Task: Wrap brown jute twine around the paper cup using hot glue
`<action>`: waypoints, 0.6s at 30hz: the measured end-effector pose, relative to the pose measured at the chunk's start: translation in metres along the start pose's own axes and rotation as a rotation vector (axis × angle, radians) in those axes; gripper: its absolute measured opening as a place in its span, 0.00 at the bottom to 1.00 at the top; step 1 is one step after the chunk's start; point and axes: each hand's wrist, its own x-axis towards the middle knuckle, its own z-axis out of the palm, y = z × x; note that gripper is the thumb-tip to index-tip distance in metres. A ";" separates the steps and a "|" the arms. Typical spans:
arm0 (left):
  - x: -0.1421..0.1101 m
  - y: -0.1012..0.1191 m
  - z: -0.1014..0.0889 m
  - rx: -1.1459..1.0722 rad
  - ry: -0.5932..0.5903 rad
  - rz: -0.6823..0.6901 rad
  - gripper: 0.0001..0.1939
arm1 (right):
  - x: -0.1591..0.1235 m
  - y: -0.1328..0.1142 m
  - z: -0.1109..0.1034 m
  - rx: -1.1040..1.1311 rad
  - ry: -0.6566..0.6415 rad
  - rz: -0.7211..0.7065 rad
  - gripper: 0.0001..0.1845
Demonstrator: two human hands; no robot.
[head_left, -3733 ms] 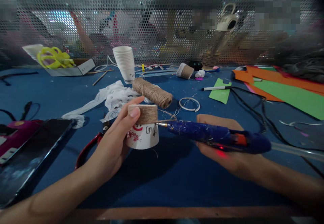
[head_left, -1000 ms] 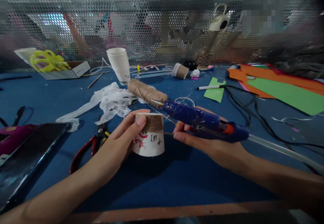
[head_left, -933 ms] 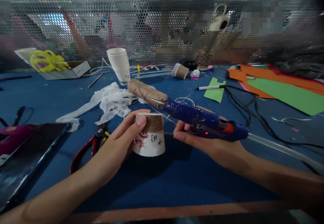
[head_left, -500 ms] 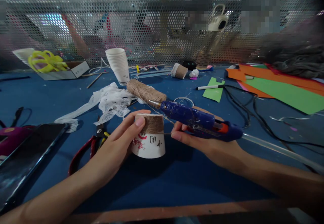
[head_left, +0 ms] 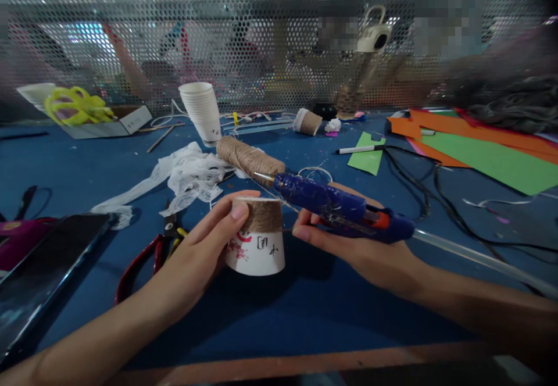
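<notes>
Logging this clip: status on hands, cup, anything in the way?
Left hand gripping inverted cup. Right hand holding glue gun, pinching twine. Cup's upper part twine-wrapped. Twine spool behind, apparently not blocking.

An upturned paper cup (head_left: 257, 255), its narrow upper part wound with twine (head_left: 265, 216), is held by the left hand (head_left: 218, 229), with the thumb (head_left: 238, 211) pressed near the wound band. A blue glue gun (head_left: 320, 200) is gripped in the right hand (head_left: 353, 243), by whose fingers (head_left: 304, 233) a thin strand (head_left: 288, 231) leading from the cup is also pinched. Farther back on the blue counter (head_left: 261, 322), white lace (head_left: 192, 171) is heaped beside a spool of twine (head_left: 248, 154), and a marker (head_left: 358, 149) is laid across green paper (head_left: 365, 165).
</notes>
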 end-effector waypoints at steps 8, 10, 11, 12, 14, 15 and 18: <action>-0.002 0.003 0.002 0.006 -0.008 -0.008 0.18 | 0.000 0.004 0.001 -0.002 -0.004 -0.019 0.08; -0.003 0.003 0.004 -0.002 -0.009 -0.007 0.18 | 0.000 0.004 0.001 -0.003 -0.003 -0.027 0.09; -0.003 0.003 0.005 -0.002 -0.001 -0.004 0.18 | -0.001 0.003 0.001 -0.004 -0.001 -0.030 0.09; -0.003 0.003 0.005 -0.001 0.007 -0.002 0.18 | -0.001 0.003 0.001 -0.005 0.000 -0.030 0.09; -0.002 0.004 0.007 0.002 0.010 -0.009 0.18 | -0.001 0.002 0.001 -0.008 0.002 -0.025 0.09; -0.002 0.004 0.007 0.002 0.007 -0.017 0.18 | -0.001 0.002 0.001 -0.011 0.002 -0.020 0.09; -0.002 0.004 0.007 -0.002 -0.010 -0.036 0.17 | -0.001 0.001 0.001 -0.021 0.006 -0.008 0.10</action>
